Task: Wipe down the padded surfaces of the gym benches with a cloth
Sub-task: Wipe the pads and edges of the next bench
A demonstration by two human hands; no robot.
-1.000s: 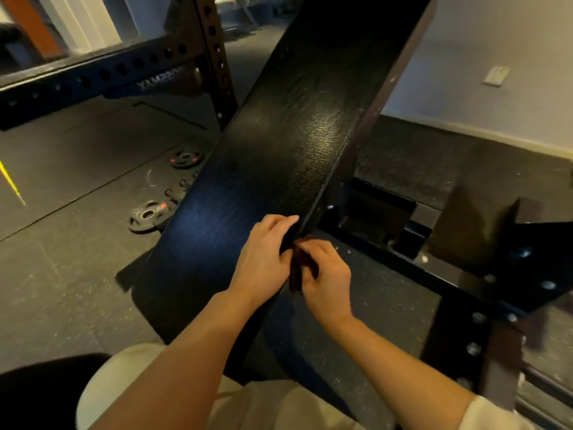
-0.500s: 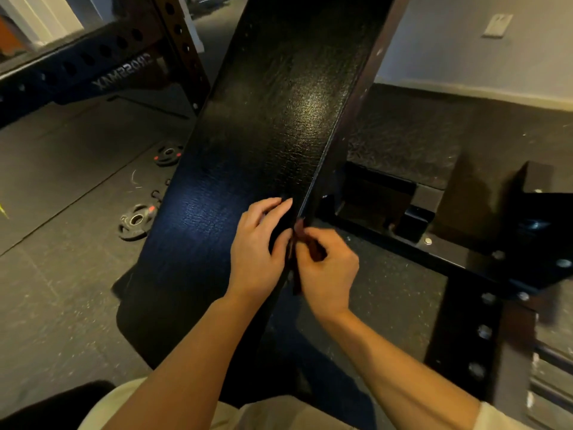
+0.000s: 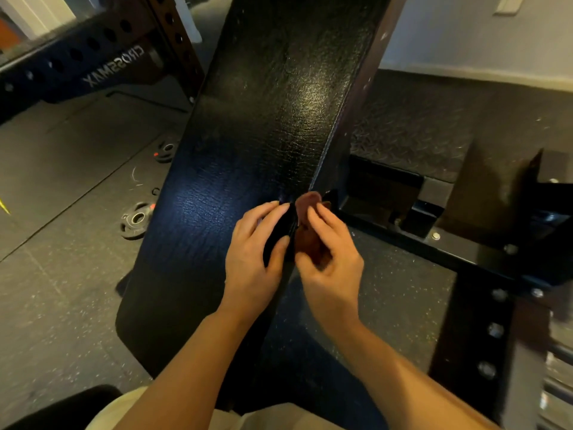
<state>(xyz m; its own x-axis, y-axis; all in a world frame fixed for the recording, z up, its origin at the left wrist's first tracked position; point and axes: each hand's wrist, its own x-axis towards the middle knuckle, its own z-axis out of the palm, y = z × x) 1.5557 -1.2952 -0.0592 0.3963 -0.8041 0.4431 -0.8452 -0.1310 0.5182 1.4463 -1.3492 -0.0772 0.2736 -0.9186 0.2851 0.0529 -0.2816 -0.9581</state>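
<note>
Two weight plates (image 3: pixel 136 219) (image 3: pixel 166 149) on speckled rubber floor (image 3: pixel 55 274); black perforated rack beam (image 3: pixel 77 63) marked CROSSMAX; bolted black frame (image 3: pixel 474 305); wall outlet (image 3: pixel 511 4).

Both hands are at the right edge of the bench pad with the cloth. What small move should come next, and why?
Probably slide the cloth further along the right edge of the bench pad. The right hand pinches the brownish cloth against that edge, the left hand holds the pad beside it, and a long stretch of edge lies ahead.

cloth (image 3: pixel 310 240): mostly hidden between hands | bench pad (image 3: pixel 273 119): far end cut off | right-edge rack (image 3: pixel 555 367): blurred
</note>
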